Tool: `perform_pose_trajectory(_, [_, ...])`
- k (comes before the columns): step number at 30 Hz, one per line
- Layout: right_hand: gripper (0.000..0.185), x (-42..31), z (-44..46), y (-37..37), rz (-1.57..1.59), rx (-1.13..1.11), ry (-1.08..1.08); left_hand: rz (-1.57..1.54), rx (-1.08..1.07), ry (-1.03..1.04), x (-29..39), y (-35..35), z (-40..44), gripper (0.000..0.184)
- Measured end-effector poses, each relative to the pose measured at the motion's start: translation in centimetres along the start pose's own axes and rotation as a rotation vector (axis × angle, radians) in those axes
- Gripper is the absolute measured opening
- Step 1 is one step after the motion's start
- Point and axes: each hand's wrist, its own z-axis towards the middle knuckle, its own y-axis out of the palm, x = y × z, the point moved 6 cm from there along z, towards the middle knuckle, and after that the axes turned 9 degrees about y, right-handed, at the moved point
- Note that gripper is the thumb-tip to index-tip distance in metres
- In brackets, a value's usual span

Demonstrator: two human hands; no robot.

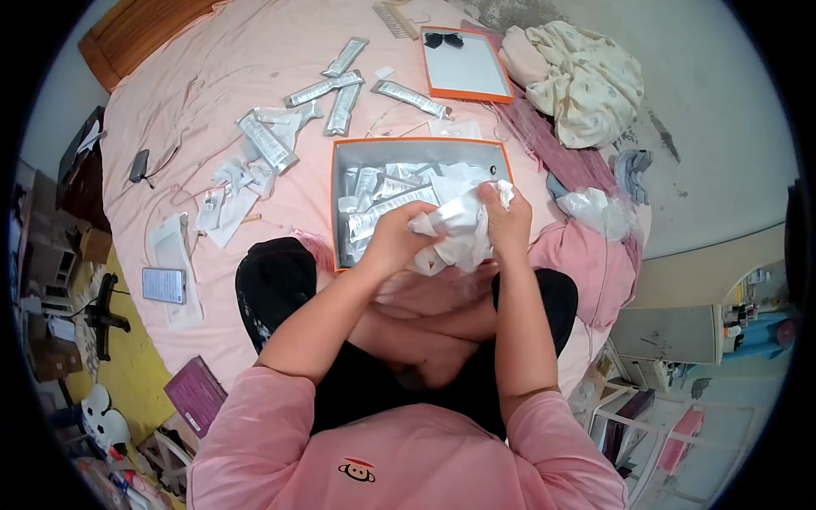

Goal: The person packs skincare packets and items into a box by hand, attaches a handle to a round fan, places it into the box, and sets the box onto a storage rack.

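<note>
Place: somebody's bedroom at home, pretty lived-in
Bed: pink sheet (204, 110), wooden headboard (136, 38) up in the corner
Bedding: patterned quilt (586, 85) just bunched up by the wall
Floor: yellow, with a soft toy-looking white thing (104, 418) beside the bed
Right side: white rack (671, 425) holding odds and ends

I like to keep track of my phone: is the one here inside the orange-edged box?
No, the phone lies outside the box.
</note>
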Motion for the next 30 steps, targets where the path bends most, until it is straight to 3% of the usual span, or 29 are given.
perform_pose_trajectory(4, [0.017,-1.5,-1.2,-0.4,0.157,-0.271,0.261,-0.116,0.135,-0.059,-0.5,-1.3,0.5,0.026])
perform_pose_trajectory(11, [0.016,-3.3,-2.5,-3.1,0.104,0.044,-0.009,0.008,0.160,-0.050,0.5,-1.4,0.4,0.024])
perform_pose_trajectory(17, [0.019,-2.4,-3.8,-2.2,-0.111,-0.117,0.047,0.103,0.140,-0.009,1.1,-1.3,0.3,0.021])
perform_pose_trajectory(18, [0.017,-2.3,-3.7,-2.7,-0.116,-0.036,0.037,0.123,0.124,0.028,1.1,-1.3,0.4,0.020])
perform_pose_trajectory(21, [0.014,-5.4,-5.2,-4.5,-0.127,0.310,-0.339,0.108,0.092,0.036,0.5,-1.5,0.5,0.019])
perform_pose_trajectory(22, [0.017,-6.6,-6.1,-4.2,-0.234,0.380,-0.554,0.089,0.082,0.023,0.4,-1.5,0.6,0.019])
perform_pose_trajectory(26, [0.030,-7.3,-8.7,-2.1,-0.575,0.169,-0.968,-0.221,-0.119,-0.183,2.7,0.0,0.0,0.024])
perform_pose_trajectory(30, [0.030,-6.5,-10.1,-1.6,-0.542,0.147,-1.055,-0.254,-0.213,-0.164,4.4,-0.2,-0.8,0.025])
